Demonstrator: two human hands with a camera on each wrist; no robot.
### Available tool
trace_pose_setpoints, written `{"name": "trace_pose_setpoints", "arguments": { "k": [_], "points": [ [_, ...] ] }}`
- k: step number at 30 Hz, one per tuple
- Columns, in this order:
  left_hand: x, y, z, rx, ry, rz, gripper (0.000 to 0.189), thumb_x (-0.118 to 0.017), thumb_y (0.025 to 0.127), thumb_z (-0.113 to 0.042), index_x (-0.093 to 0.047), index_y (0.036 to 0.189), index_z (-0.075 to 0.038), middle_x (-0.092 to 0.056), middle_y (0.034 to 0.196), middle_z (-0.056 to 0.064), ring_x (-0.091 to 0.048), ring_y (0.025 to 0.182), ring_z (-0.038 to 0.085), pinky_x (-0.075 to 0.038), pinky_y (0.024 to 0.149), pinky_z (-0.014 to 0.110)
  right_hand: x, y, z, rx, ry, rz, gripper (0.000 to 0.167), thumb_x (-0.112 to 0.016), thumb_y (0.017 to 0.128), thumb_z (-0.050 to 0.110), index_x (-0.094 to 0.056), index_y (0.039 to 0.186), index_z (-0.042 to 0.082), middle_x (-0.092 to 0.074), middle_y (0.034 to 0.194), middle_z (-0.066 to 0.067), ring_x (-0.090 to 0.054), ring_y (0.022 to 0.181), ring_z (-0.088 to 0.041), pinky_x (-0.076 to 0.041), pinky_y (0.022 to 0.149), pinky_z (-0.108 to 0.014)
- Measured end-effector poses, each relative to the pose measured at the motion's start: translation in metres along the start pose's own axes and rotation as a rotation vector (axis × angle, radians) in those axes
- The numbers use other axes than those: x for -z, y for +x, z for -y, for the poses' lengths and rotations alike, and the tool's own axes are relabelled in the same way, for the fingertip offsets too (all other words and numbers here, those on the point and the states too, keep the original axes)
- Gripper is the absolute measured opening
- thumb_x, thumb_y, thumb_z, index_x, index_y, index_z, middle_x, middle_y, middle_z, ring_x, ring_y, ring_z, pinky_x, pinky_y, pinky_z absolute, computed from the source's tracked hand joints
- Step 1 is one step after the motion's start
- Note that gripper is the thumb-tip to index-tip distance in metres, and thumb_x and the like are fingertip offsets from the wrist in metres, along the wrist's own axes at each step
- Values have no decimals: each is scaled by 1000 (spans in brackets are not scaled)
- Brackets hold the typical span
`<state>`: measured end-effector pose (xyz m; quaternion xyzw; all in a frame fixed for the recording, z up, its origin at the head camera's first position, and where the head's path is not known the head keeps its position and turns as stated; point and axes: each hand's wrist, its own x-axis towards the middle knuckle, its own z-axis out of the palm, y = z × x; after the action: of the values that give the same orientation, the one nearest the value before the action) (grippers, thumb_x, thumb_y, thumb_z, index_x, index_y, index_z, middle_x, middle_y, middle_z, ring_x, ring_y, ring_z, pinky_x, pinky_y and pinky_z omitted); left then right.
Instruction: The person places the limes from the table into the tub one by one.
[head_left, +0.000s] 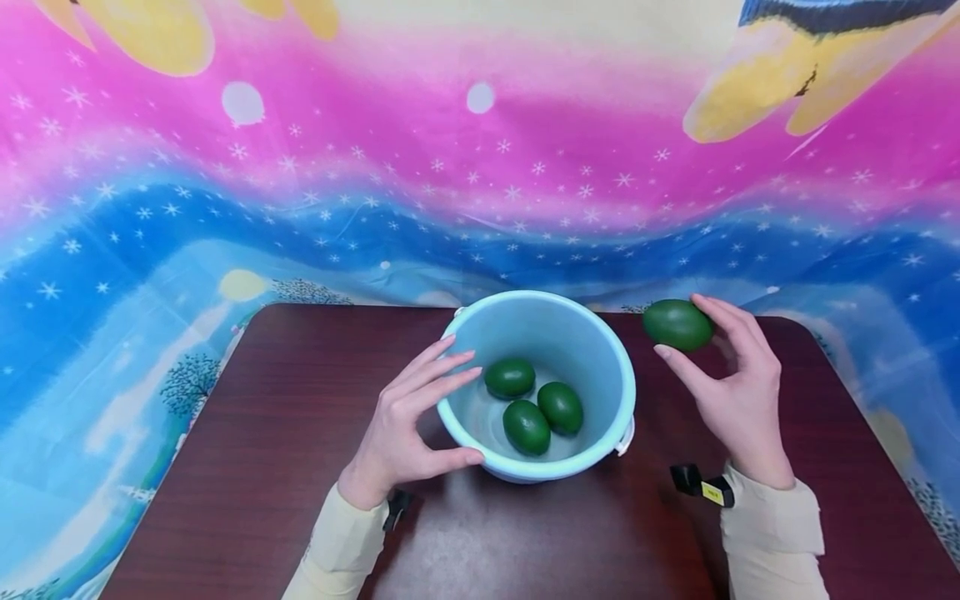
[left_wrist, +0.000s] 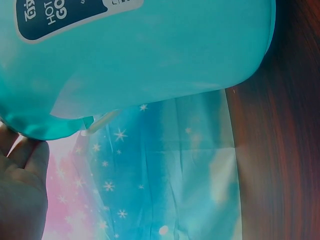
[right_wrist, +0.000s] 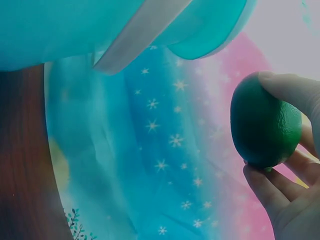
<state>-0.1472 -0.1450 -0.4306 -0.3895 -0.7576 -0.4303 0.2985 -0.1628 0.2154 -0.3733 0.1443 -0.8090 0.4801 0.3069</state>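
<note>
A light blue bucket [head_left: 536, 468] stands on the table, with three dark green avocados inside: one at the back left [head_left: 510, 378], one at the right [head_left: 561, 407] and one in front [head_left: 527, 427]. My left hand [head_left: 408, 408] rests at the bucket's left rim, its fingers spread and fairly straight over the edge and the thumb by the near rim. To the right of the bucket, my right hand [head_left: 738, 383] pinches another avocado [head_left: 677, 324] between thumb and fingers, above the table. That avocado [right_wrist: 265, 122] also shows in the right wrist view, apart from the bucket.
The dark reddish-brown table [head_left: 300, 433] extends on both sides of the bucket. A white handle [head_left: 626, 437] hangs at the bucket's right side. A printed pink and blue cloth [head_left: 420, 183] with snowflakes hangs behind the table. The bucket's outer wall carries a dark label [left_wrist: 60, 20].
</note>
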Motion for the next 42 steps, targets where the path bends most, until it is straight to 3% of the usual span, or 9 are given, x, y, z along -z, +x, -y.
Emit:
{"name": "trace_pose_setpoints", "arguments": {
  "k": [11,14,22,34,42],
  "points": [
    [0,0,-1,9,-8,9,75,-77,82,-62,-69,130,-4,-63,137,11,-49,133,45,-39,112,51,8,-4,-24,-13,18,10,77,-84,72,-17,-63,141,11,-58,136,-11,-59,119,-22,-49,98,-21],
    [0,0,-1,8,-9,9,75,-77,82,-62,-69,131,-5,-63,137,11,-49,133,45,-39,112,51,8,-6,-20,-5,40,-9,75,-85,71,-17,-64,139,7,-59,134,-14,-60,119,-23,-49,98,-21],
    [1,0,0,9,-9,10,75,-77,82,-62,-69,132,-7,-63,136,11,-49,133,45,-39,112,51,4,-4,20,10,61,-42,69,-81,70,-22,-64,135,-3,-60,129,-20,-61,115,-18,-49,96,-19],
    [1,-1,0,19,-9,12,75,-77,82,-62,-69,132,-7,-63,137,10,-48,133,44,-39,112,51,7,-7,-8,1,47,-18,77,-86,67,-20,-64,138,3,-61,132,-17,-64,114,-19,-50,96,-21],
    [1,-1,0,15,-4,9,76,-77,82,-62,-70,129,-3,-63,136,10,-49,133,44,-39,112,51,6,-8,-8,-5,51,-7,77,-86,66,-20,-64,137,1,-61,132,-17,-64,115,-19,-51,96,-21]
  ]
}}
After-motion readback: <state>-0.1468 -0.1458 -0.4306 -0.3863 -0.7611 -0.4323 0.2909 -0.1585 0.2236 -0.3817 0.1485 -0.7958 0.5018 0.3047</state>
